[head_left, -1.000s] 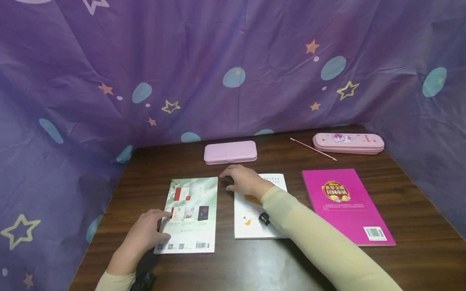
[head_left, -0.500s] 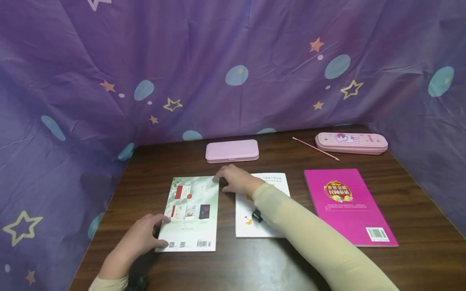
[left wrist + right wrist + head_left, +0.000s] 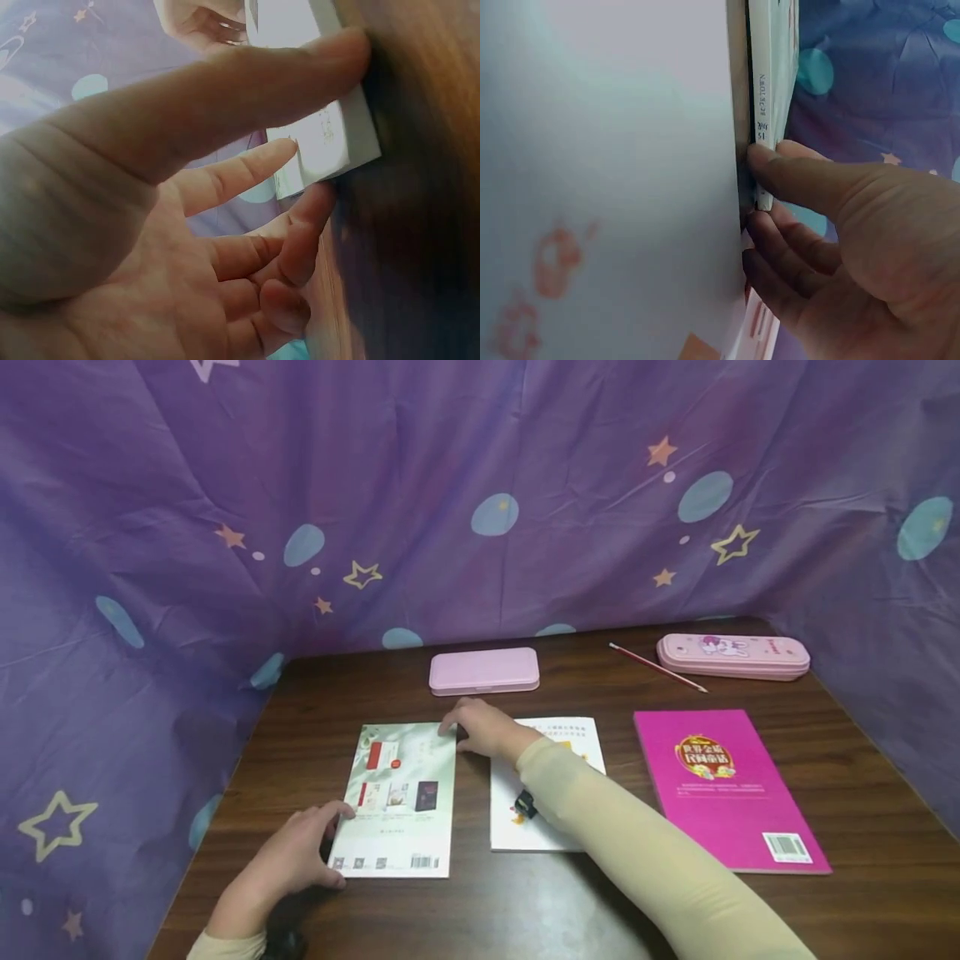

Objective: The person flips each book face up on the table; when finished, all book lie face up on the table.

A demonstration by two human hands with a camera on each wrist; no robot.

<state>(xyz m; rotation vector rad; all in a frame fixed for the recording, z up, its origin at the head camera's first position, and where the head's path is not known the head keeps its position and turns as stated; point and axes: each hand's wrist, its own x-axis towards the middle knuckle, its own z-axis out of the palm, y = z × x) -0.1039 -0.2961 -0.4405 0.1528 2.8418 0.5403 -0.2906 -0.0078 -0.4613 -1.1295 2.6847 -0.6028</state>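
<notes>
A pale green and white booklet lies flat at the left of the table, its back cover with small pictures and a barcode facing up. My left hand is at its left side, the index fingertip touching the edge and the thumb by the lower left corner. In the left wrist view, the other fingers bend loosely beside the booklet. My right hand holds the far right corner, thumb against the spine. Below my right forearm lies a white book, partly hidden by the sleeve.
A magenta book lies on the right. Farther back are a plain pink case, a red pencil and a pink pencil case with a cartoon picture. A purple patterned cloth hangs behind and beside the dark wooden table.
The right hand has shifted left onto the booklet's far right corner. The left hand has drawn back from the cover to its left edge. The head view has turned slightly left.
</notes>
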